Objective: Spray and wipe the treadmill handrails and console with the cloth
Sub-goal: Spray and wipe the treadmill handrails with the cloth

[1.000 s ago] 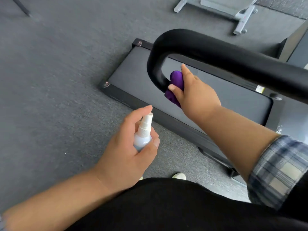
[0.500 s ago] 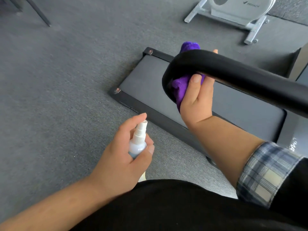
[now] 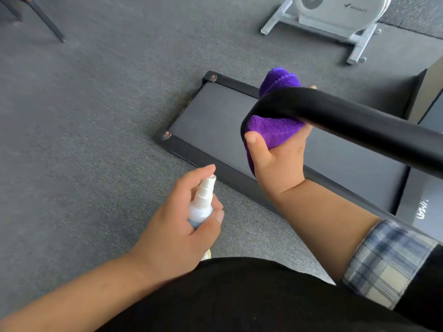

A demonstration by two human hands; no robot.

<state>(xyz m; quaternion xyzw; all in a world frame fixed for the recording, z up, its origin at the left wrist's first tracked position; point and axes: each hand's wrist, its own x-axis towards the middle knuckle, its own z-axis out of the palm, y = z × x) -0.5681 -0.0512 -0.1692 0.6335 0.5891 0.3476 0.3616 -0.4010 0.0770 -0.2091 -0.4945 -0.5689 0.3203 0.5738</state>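
Note:
A thick black treadmill handrail (image 3: 359, 123) runs from the centre to the right edge and bends downward at its left end. My right hand (image 3: 278, 161) grips a purple cloth (image 3: 273, 130) wrapped round that bend, thumb on the near side, one fingertip showing over the top. The cloth bulges above and below the rail. Lower left of it, my left hand (image 3: 177, 233) holds a small clear spray bottle (image 3: 201, 207) with a white nozzle, index finger over the top. The console is out of view.
The black treadmill deck (image 3: 215, 121) lies on grey carpet below the rail. A grey exercise machine base (image 3: 335, 22) stands at the top right. Dark chair legs (image 3: 45, 22) reach in at the top left. My dark-clothed body fills the bottom of the view.
My right hand with the cloth has slid from the inner side of the bend up round its top. The left hand with the bottle has stayed about where it was.

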